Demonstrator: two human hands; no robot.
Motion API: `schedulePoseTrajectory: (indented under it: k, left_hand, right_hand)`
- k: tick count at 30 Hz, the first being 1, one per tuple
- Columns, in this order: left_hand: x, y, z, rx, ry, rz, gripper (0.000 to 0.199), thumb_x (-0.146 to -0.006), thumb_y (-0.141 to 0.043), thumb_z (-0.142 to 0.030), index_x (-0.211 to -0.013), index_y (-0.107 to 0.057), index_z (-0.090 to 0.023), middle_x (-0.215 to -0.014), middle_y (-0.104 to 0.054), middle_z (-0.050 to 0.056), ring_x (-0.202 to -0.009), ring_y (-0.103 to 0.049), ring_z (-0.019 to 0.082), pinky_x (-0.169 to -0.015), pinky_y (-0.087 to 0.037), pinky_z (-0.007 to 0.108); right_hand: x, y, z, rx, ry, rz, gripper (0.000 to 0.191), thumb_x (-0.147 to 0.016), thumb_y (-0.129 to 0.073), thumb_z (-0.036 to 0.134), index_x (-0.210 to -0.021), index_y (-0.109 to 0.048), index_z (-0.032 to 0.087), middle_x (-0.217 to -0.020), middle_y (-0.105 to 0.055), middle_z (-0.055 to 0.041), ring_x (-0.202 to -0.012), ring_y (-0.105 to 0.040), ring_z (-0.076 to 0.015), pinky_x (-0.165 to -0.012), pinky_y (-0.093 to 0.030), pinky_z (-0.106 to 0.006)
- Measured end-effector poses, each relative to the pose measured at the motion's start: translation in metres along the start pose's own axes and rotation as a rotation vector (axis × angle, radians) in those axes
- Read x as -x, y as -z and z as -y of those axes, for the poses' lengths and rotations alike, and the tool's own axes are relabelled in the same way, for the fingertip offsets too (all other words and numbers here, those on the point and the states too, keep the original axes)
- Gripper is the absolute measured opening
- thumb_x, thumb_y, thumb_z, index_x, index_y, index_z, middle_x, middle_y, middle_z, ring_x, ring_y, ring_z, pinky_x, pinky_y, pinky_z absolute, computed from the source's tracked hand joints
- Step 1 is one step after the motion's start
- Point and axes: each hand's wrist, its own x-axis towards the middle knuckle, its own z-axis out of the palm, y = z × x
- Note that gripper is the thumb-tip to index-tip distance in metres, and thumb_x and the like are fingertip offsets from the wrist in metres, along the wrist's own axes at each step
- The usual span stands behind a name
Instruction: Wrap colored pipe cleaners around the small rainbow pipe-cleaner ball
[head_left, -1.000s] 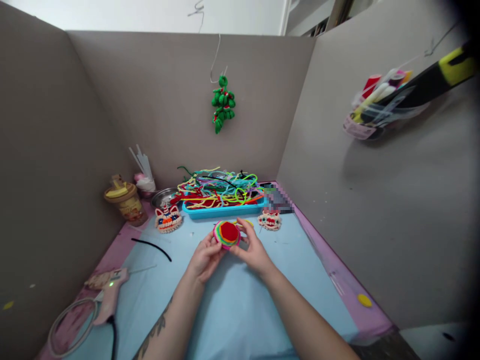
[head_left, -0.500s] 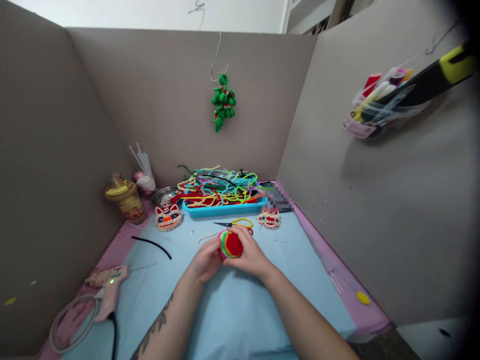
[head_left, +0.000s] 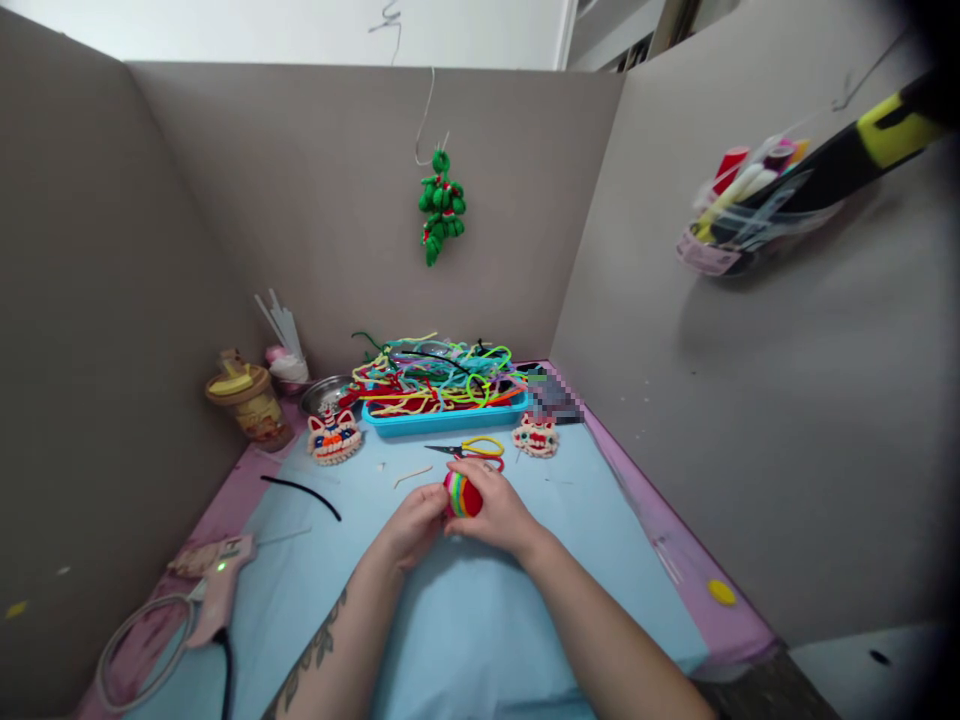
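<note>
A small round ball with rainbow stripes and a red end (head_left: 463, 495) is held between both hands over the blue table cover. My right hand (head_left: 496, 505) curls around its right side, thumb below and fingers above. At its left edge, my left hand (head_left: 418, 522) pinches with the fingertips; their exact grip is partly hidden. Just beyond the hands lie scissors (head_left: 465, 450) with one yellow and one red handle. A short cream pipe cleaner (head_left: 412, 476) rests left of the scissors.
Behind stands a blue tray (head_left: 442, 425) heaped with colourful pipe cleaners, flanked by two lion-face pieces (head_left: 335, 438). At left are a pink glue gun (head_left: 223, 590), a black pipe cleaner (head_left: 304, 492) and a lidded cup (head_left: 251, 405). A tool pouch (head_left: 750, 215) hangs at right.
The ball has turned between my hands, so its stripes show more and the red end faces further right. The whole view has shifted slightly.
</note>
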Motion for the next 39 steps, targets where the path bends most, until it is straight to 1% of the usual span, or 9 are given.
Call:
schedulePoseTrajectory:
  k: [7, 12, 15, 19, 24, 30, 33, 36, 39]
  left_hand:
    - [0.002, -0.008, -0.001, 0.035, -0.034, 0.013, 0.039, -0.063, -0.079, -0.047, -0.072, -0.071, -0.010, -0.067, -0.066, 0.007, -0.065, -0.057, 0.015, -0.062, -0.042, 0.024]
    - [-0.001, -0.005, -0.002, 0.028, -0.006, -0.035, 0.031, -0.071, -0.075, -0.037, -0.085, -0.072, -0.009, -0.074, -0.071, 0.009, -0.064, -0.062, 0.016, -0.062, -0.044, 0.024]
    - [-0.004, -0.002, 0.001, 0.093, -0.009, -0.118, 0.030, -0.075, -0.072, -0.035, -0.093, -0.071, -0.011, -0.080, -0.073, 0.009, -0.069, -0.066, 0.019, -0.067, -0.048, 0.027]
    - [-0.006, -0.003, 0.007, 0.236, 0.021, -0.143, 0.035, -0.079, -0.067, -0.041, -0.097, -0.070, -0.011, -0.089, -0.073, 0.012, -0.085, -0.068, 0.022, -0.080, -0.051, 0.031]
    - [-0.004, -0.012, 0.012, 0.413, 0.054, 0.015, 0.058, -0.080, -0.056, -0.059, -0.105, -0.067, -0.008, -0.106, -0.070, 0.015, -0.107, -0.062, 0.025, -0.091, -0.050, 0.031]
    - [-0.004, -0.014, 0.021, 0.381, 0.006, -0.042, 0.031, -0.080, -0.067, -0.034, -0.097, -0.069, -0.009, -0.096, -0.072, 0.012, -0.091, -0.067, 0.020, -0.078, -0.053, 0.024]
    - [-0.007, -0.012, 0.018, 0.371, 0.025, -0.114, 0.019, -0.084, -0.061, -0.021, -0.098, -0.068, -0.010, -0.091, -0.072, 0.009, -0.078, -0.069, 0.017, -0.070, -0.054, 0.024]
    - [-0.010, -0.013, 0.010, 0.438, 0.088, -0.215, 0.026, -0.093, -0.047, -0.024, -0.106, -0.064, -0.008, -0.094, -0.072, 0.011, -0.087, -0.069, 0.018, -0.083, -0.053, 0.027]
    - [-0.010, -0.018, 0.004, 0.507, 0.141, -0.251, 0.038, -0.097, -0.037, -0.032, -0.111, -0.061, -0.006, -0.098, -0.072, 0.013, -0.099, -0.067, 0.019, -0.096, -0.048, 0.030]
  right_hand:
    - [0.000, -0.002, 0.001, -0.041, -0.070, -0.034, 0.056, -0.056, -0.084, 0.042, -0.104, -0.065, 0.020, -0.096, -0.069, -0.0072, -0.091, -0.063, -0.0256, -0.083, -0.050, -0.039]
    - [0.001, -0.001, 0.000, -0.076, -0.026, 0.008, 0.091, -0.056, -0.084, 0.041, -0.136, -0.045, 0.020, -0.135, -0.050, -0.0141, -0.126, -0.047, -0.0306, -0.104, -0.039, -0.046]
    - [0.002, 0.001, 0.003, -0.135, 0.069, 0.065, 0.103, -0.056, -0.084, 0.045, -0.143, -0.034, 0.023, -0.145, -0.041, -0.0137, -0.134, -0.038, -0.0308, -0.110, -0.031, -0.047]
    - [0.001, 0.000, 0.007, -0.192, 0.165, 0.003, 0.087, -0.059, -0.080, 0.053, -0.134, -0.048, 0.022, -0.130, -0.056, -0.0133, -0.123, -0.050, -0.0291, -0.106, -0.038, -0.045]
    - [0.001, -0.006, 0.002, -0.181, 0.184, -0.218, 0.063, -0.067, -0.071, 0.061, -0.116, -0.062, 0.022, -0.114, -0.065, -0.0125, -0.110, -0.059, -0.0274, -0.099, -0.044, -0.043]
    - [-0.001, -0.008, -0.003, -0.157, 0.060, -0.313, 0.058, -0.061, -0.071, 0.067, -0.095, -0.069, 0.020, -0.087, -0.069, -0.0093, -0.084, -0.065, -0.0252, -0.080, -0.052, -0.039]
    - [-0.003, -0.006, -0.001, -0.185, 0.057, -0.241, 0.069, -0.061, -0.067, 0.072, -0.106, -0.066, 0.020, -0.102, -0.068, -0.0122, -0.098, -0.063, -0.0279, -0.089, -0.050, -0.041]
    - [-0.003, -0.003, 0.002, -0.229, 0.146, -0.136, 0.088, -0.058, -0.068, 0.073, -0.128, -0.053, 0.020, -0.132, -0.053, -0.0155, -0.123, -0.050, -0.0306, -0.104, -0.040, -0.044]
    - [-0.001, -0.002, 0.006, -0.242, 0.145, -0.114, 0.083, -0.060, -0.075, 0.062, -0.128, -0.052, 0.020, -0.131, -0.054, -0.0147, -0.123, -0.051, -0.0295, -0.105, -0.039, -0.044]
